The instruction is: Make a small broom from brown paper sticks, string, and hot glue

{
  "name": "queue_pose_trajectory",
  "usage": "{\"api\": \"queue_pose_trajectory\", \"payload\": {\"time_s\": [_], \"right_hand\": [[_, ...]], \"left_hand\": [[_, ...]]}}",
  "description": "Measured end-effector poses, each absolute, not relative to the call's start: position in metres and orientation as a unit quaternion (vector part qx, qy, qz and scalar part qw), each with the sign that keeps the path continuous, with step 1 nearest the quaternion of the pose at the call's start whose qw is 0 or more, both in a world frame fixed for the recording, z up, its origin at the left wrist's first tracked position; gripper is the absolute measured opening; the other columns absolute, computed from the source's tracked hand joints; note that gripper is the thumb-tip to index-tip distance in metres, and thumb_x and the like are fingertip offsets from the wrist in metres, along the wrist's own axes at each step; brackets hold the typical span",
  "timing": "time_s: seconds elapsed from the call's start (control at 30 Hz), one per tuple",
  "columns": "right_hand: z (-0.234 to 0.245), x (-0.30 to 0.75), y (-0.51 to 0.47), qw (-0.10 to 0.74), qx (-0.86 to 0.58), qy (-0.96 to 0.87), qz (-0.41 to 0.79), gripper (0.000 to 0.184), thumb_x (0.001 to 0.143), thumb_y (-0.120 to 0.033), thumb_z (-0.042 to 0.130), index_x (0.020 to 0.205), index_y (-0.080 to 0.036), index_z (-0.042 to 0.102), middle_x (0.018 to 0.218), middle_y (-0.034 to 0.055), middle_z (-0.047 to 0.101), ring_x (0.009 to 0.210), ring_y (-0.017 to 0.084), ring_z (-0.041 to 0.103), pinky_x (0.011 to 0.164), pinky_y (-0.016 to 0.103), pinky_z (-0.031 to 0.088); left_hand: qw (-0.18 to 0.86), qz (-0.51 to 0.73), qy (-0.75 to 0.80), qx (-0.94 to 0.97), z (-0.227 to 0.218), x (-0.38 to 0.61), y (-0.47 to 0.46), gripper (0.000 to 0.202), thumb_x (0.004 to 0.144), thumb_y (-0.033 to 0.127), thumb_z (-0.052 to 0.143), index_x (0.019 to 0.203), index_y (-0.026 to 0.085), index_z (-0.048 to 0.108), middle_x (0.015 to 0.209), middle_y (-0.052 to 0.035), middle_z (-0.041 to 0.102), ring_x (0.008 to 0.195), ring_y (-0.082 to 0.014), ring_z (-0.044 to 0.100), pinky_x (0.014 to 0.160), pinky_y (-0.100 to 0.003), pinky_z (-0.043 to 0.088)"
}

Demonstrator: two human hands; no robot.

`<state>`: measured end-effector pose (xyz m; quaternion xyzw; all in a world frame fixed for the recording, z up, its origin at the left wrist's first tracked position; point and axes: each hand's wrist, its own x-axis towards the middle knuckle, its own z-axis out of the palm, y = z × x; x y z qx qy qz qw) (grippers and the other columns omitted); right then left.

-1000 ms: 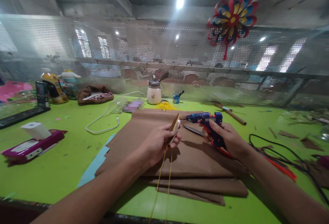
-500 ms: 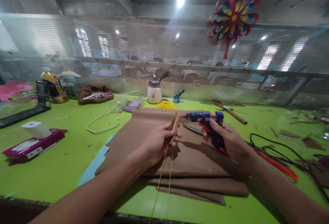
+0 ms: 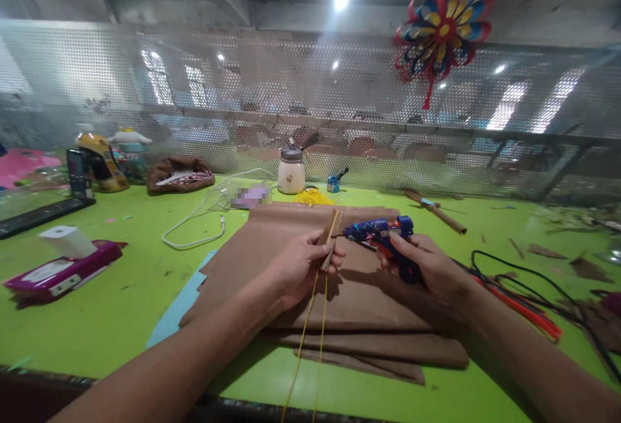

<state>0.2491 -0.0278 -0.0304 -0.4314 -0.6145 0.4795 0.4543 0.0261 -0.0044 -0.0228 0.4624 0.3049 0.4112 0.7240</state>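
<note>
Pinched in my left hand (image 3: 303, 264) is a folded strip of brown paper (image 3: 330, 229), tilted upward, with yellow string (image 3: 305, 332) hanging from it toward the table's front edge. My right hand (image 3: 427, 261) is wrapped round a blue hot glue gun (image 3: 378, 229). The gun's nozzle points left and lies right at the strip; whether it touches cannot be made out. Beneath both hands lies a stack of brown paper sheets (image 3: 272, 229). Dark scissors (image 3: 367, 246) rest on the stack, mostly hidden behind the glue gun.
On the green table (image 3: 130, 281) sit a purple power strip (image 3: 68, 274) with a white plug, a white cable (image 3: 169, 235), a lidded jar (image 3: 291, 174) and yellow string (image 3: 313, 196). Black cords (image 3: 528, 281) and paper scraps lie right. A perforated screen (image 3: 359, 106) stands behind.
The glue gun has moved slightly left and down, its nozzle going from the strip's top to lower along it. It now covers more of the scissors. My left hand stays nearly still.
</note>
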Motion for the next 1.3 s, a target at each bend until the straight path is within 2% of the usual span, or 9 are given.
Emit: {"api": "queue_pose_trajectory", "payload": {"time_s": [0.27,0.43,0.6,0.77,0.9,1.0,1.1,1.2,1.3], "right_hand": [[-0.034,0.25,-0.03,0.427,-0.436,-0.631,0.479,0.037,0.084,-0.047,0.053,0.074,-0.013,0.063,0.065,0.0043,0.058,0.056,0.012,0.049,0.052,0.024,0.036],[-0.033,0.25,-0.028,0.433,-0.429,-0.635,0.476,0.039,0.085,-0.048,0.051,0.071,-0.013,0.061,0.063,0.0036,0.056,0.056,0.011,0.047,0.052,0.024,0.035],[-0.032,0.251,-0.025,0.462,-0.425,-0.626,0.463,0.037,0.085,-0.047,0.052,0.07,-0.014,0.06,0.064,0.0037,0.057,0.055,0.011,0.048,0.053,0.024,0.037],[-0.034,0.259,-0.017,0.526,-0.409,-0.585,0.462,0.033,0.083,-0.047,0.054,0.085,-0.015,0.06,0.067,0.0025,0.057,0.056,0.012,0.051,0.053,0.024,0.04],[-0.039,0.271,-0.005,0.562,-0.47,-0.584,0.35,0.038,0.082,-0.052,0.052,0.08,-0.015,0.06,0.067,0.0027,0.058,0.056,0.013,0.052,0.055,0.025,0.042],[-0.044,0.28,0.006,0.503,-0.581,-0.615,0.177,0.044,0.081,-0.055,0.048,0.072,-0.014,0.061,0.057,0.0033,0.057,0.054,0.016,0.052,0.055,0.027,0.04],[-0.05,0.287,0.015,0.416,-0.646,-0.638,0.048,0.042,0.079,-0.053,0.051,0.076,-0.014,0.064,0.063,0.0056,0.061,0.061,0.019,0.055,0.057,0.028,0.039],[-0.053,0.293,0.024,0.333,-0.672,-0.661,-0.02,0.034,0.076,-0.044,0.056,0.084,-0.013,0.067,0.078,0.0085,0.065,0.072,0.021,0.057,0.061,0.028,0.038],[-0.05,0.299,0.038,0.288,-0.671,-0.682,-0.046,0.023,0.075,-0.03,0.056,0.086,-0.013,0.068,0.078,0.0083,0.064,0.07,0.02,0.056,0.06,0.026,0.037]], "left_hand": [[0.749,0.401,0.283,0.444,-0.02,0.024,-0.003,0.029,0.07,-0.001,0.049,0.097,0.005,0.058,0.079,-0.0074,0.057,0.061,-0.0074,0.048,0.054,-0.019,0.035],[0.741,0.403,0.288,0.454,-0.019,0.024,-0.005,0.029,0.069,-0.002,0.047,0.094,0.005,0.058,0.081,-0.0088,0.057,0.063,-0.0084,0.049,0.055,-0.02,0.036],[0.735,0.403,0.297,0.457,-0.018,0.025,-0.006,0.029,0.07,-0.002,0.048,0.096,0.005,0.057,0.083,-0.0094,0.058,0.063,-0.0086,0.05,0.055,-0.019,0.036],[0.749,0.395,0.29,0.447,-0.022,0.024,-0.004,0.029,0.069,0.0,0.052,0.097,0.006,0.057,0.085,-0.0099,0.058,0.064,-0.0084,0.05,0.055,-0.019,0.036],[0.748,0.391,0.291,0.45,-0.024,0.024,-0.002,0.029,0.068,0.0,0.052,0.096,0.006,0.056,0.086,-0.0105,0.058,0.064,-0.0084,0.049,0.054,-0.019,0.035],[0.748,0.388,0.288,0.456,-0.025,0.024,-0.001,0.032,0.067,-0.001,0.05,0.098,0.005,0.055,0.085,-0.0107,0.058,0.063,-0.0084,0.048,0.053,-0.019,0.034],[0.753,0.38,0.282,0.459,-0.025,0.024,0.0,0.038,0.066,0.0,0.048,0.102,0.005,0.055,0.082,-0.0101,0.057,0.06,-0.0085,0.046,0.051,-0.019,0.032],[0.754,0.377,0.28,0.458,-0.026,0.024,0.0,0.04,0.064,0.0,0.047,0.103,0.005,0.055,0.079,-0.0091,0.055,0.059,-0.0082,0.045,0.049,-0.02,0.03],[0.753,0.377,0.285,0.458,-0.028,0.026,-0.001,0.038,0.062,0.0,0.046,0.099,0.004,0.055,0.079,-0.0089,0.054,0.057,-0.0075,0.044,0.049,-0.019,0.029]]}}
